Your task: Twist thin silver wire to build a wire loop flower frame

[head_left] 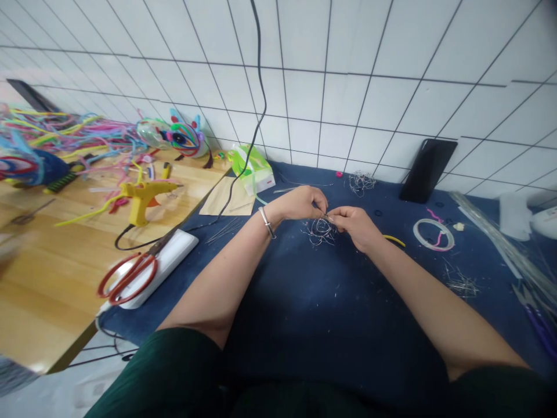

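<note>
- Left hand (304, 202), right hand (353, 224): each grip pinched closed on thin, curly wire (321, 232).
- Three o'clock from them: smooth translucent ring (416, 234).
- Nine o'clock: yellow glue gun (140, 200).

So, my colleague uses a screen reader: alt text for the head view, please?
A person's left hand and right hand pinch at a wiry tangle over a dark blue cloth, with scissors and a yellow glue gun to the left.

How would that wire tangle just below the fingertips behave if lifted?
The wire tangle would probably feel light: its strands are thin, with gaps between. It may be springy rather than floppy, since its loops stand open. Loose ends jut outward, so it could snag.
</note>
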Available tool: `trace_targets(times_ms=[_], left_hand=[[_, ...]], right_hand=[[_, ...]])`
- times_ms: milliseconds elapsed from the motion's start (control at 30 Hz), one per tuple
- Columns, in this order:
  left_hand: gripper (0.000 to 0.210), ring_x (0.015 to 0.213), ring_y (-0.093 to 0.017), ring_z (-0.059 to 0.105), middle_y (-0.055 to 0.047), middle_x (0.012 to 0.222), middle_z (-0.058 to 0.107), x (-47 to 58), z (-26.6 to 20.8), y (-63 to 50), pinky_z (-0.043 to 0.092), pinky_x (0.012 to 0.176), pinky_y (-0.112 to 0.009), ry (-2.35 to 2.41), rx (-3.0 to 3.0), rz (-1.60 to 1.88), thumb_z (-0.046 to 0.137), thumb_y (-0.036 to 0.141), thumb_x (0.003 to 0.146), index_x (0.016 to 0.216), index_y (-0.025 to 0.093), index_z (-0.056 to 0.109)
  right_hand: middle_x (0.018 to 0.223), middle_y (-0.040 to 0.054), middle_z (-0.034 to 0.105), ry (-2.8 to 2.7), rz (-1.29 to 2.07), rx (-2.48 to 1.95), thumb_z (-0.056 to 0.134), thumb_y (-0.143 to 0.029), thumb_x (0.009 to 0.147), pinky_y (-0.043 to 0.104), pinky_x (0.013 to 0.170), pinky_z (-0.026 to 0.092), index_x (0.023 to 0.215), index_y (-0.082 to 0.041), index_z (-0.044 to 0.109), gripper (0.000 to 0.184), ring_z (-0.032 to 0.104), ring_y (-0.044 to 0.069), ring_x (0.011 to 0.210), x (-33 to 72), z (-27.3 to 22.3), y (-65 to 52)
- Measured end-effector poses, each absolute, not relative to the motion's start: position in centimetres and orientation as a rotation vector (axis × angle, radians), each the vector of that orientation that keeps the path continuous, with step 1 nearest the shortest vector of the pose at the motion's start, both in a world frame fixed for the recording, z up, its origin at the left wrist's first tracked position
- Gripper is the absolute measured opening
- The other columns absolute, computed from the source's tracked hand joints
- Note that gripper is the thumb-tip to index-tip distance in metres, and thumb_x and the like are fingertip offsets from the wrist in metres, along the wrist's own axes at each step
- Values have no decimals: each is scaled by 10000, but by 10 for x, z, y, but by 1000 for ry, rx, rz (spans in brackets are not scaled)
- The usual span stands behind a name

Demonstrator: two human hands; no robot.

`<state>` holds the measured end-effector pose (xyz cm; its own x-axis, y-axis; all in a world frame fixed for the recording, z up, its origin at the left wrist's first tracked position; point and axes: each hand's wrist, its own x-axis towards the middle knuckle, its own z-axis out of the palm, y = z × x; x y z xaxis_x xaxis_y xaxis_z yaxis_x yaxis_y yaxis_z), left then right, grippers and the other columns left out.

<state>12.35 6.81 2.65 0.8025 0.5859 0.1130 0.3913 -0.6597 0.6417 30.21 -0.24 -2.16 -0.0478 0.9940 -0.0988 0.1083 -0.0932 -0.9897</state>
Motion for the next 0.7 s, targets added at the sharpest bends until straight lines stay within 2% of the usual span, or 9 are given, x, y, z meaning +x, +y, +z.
trace_targets(times_ms=[100, 200, 333, 400, 567, 700], left_hand=[[165, 611, -82, 536, -14, 733, 646, 125, 25, 66, 375, 555, -220, 779, 2328, 391, 549, 161, 664, 771, 147, 674], [160, 622, -88, 533, -10, 710, 629, 128, 21, 66, 382, 566, -224, 759, 2311, 428, 524, 141, 680, 777, 144, 650], [75, 848, -128, 581, -54, 931, 640, 131, 18, 67, 438, 721, -255, 582, 2321, 591, 535, 116, 680, 689, 136, 606], [57, 889, -130, 584, -63, 1014, 633, 131, 16, 68, 444, 745, -261, 520, 2274, 579, 540, 119, 688, 664, 135, 589], [110, 694, -83, 580, -34, 833, 658, 128, 6, 72, 451, 647, -231, 535, 2069, 473, 537, 134, 719, 814, 144, 594], [112, 664, -75, 568, -32, 803, 652, 128, 1, 75, 445, 615, -216, 522, 2026, 483, 546, 145, 735, 839, 137, 587]], right_hand=[[721, 7, 619, -1362, 1207, -1358, 675, -290, 666, 249, 579, 339, 797, -146, 696, 197, 440, 82, 598, 304, -16, -3], [717, 6, 623, -1457, 1128, -1383, 650, -274, 681, 257, 610, 357, 788, -150, 695, 170, 463, 93, 622, 307, -10, -5], [706, 5, 628, -1554, 1095, -1376, 630, -263, 693, 272, 643, 375, 786, -155, 702, 159, 491, 109, 643, 311, -4, -5], [710, 6, 633, -1560, 1129, -1362, 634, -260, 687, 276, 652, 382, 785, -154, 704, 160, 502, 115, 652, 314, -3, -4], [697, 5, 627, -1555, 1177, -1365, 651, -264, 673, 278, 649, 391, 762, -155, 696, 147, 511, 117, 649, 316, -1, -3], [711, 11, 625, -1618, 1151, -1374, 647, -256, 675, 281, 656, 400, 746, -156, 681, 127, 520, 120, 659, 316, 1, -5]])
